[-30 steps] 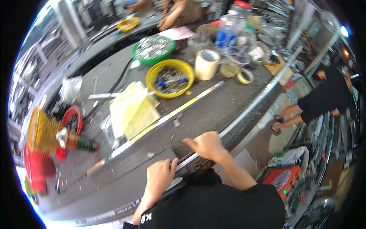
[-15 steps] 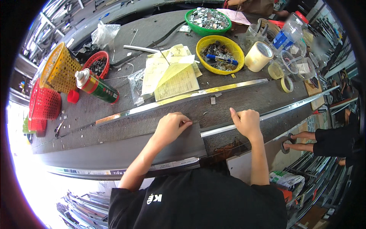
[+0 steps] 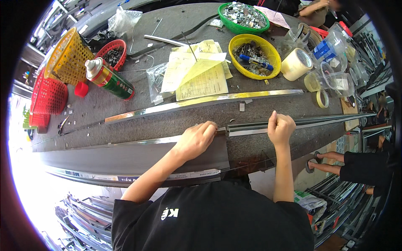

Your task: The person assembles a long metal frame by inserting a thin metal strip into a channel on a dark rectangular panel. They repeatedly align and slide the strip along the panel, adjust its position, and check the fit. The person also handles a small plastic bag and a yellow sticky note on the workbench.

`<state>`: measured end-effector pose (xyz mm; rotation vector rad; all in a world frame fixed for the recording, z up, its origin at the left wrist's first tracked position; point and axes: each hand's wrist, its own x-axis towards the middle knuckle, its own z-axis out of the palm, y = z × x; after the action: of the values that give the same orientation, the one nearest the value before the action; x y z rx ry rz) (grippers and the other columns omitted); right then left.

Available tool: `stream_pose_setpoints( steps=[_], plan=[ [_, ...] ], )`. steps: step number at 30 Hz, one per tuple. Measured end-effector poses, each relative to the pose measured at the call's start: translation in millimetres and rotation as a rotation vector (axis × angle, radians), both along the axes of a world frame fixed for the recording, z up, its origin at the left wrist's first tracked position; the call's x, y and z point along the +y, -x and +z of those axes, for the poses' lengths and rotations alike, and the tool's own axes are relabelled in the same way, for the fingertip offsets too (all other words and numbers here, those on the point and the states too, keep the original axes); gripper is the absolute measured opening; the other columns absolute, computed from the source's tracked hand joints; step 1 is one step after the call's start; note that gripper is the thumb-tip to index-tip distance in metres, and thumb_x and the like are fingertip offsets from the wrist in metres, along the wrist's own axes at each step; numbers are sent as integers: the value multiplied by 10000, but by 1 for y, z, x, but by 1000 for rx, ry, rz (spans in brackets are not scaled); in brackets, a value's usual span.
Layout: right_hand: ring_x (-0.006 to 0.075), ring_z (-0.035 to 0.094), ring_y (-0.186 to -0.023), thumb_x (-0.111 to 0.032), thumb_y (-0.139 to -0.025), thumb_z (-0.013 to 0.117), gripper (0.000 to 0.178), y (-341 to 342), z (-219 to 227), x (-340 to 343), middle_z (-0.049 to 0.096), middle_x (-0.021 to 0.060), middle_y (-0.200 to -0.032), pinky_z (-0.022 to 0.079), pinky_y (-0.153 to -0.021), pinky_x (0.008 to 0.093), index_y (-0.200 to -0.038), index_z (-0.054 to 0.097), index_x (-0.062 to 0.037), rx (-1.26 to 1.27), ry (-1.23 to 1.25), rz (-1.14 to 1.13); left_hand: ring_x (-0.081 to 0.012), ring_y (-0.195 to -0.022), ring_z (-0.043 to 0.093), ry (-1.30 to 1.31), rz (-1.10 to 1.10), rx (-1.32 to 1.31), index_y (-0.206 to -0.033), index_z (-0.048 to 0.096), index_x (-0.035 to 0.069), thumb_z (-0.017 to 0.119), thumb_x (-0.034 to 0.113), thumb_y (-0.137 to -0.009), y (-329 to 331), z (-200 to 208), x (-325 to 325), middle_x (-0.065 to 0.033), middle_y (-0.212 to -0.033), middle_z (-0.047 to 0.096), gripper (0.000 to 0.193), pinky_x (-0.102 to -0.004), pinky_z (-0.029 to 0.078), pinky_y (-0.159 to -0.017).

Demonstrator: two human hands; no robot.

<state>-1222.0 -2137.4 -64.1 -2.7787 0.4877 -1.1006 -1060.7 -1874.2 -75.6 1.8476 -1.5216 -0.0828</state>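
Note:
My right hand (image 3: 281, 130) is closed around a long silver metal profile (image 3: 322, 122) with dark grooves, thumb pointing up. The profile runs off to the right across the bench edge. My left hand (image 3: 196, 141) is closed, its fingertips on the end of a thin shiny metal strip (image 3: 157, 141) along the far edge of a wide dark grey panel (image 3: 134, 158). Strip and profile ends lie close together between my hands; whether they touch, I cannot tell. A printed label band (image 3: 167, 176) runs along the panel's near edge.
Beyond my hands lies another reflective strip (image 3: 201, 103), with yellow papers (image 3: 201, 81) behind it. A spray can (image 3: 109, 79) and baskets (image 3: 69, 56) stand left. Bowls of small parts, yellow (image 3: 272, 48) and green (image 3: 264, 29), and a tape roll (image 3: 296, 65) sit right. A person (image 3: 362, 159) stands at right.
The profile under my right hand has turned from a plain silver face to a grooved one and shifted away from me. My left hand has moved right, and a shiny strip now shows beside it.

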Motion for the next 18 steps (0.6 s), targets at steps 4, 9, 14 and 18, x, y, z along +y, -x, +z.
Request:
stream_pose_setpoints(
  steps=[4, 9, 14, 18],
  plan=[
    [275, 433, -417, -59, -897, 564, 402, 1, -4, 3, 465, 78, -491, 324, -480, 380, -513, 446, -68, -70, 18, 23, -266, -741, 659, 35, 20, -76, -988, 521, 55, 655, 64, -903, 8, -3, 3, -58, -935, 654, 159, -388, 533, -657],
    [264, 439, -422, -40, -882, 546, 368, -1, -6, 3, 470, 76, -498, 331, -486, 373, -523, 466, -65, -116, 35, 30, -233, -751, 650, 85, 47, -102, -984, 523, 68, 683, 26, -848, 6, 1, 7, -35, -947, 657, 214, -335, 507, -670],
    [262, 454, -434, -37, -873, 536, 346, -3, -8, 5, 491, 73, -511, 352, -494, 369, -531, 491, -67, -124, 26, 28, -242, -792, 643, 177, 40, -93, -969, 508, 57, 684, -3, -822, 3, 2, 4, -57, -969, 644, 237, -351, 505, -679],
    [264, 465, -440, -40, -871, 525, 332, -4, -11, 8, 505, 71, -518, 366, -499, 370, -541, 516, -67, -137, 38, 30, -258, -781, 642, 171, 39, -23, -959, 503, 42, 660, -2, -860, 4, 0, 2, -72, -981, 635, 191, -375, 520, -683]
  ],
)
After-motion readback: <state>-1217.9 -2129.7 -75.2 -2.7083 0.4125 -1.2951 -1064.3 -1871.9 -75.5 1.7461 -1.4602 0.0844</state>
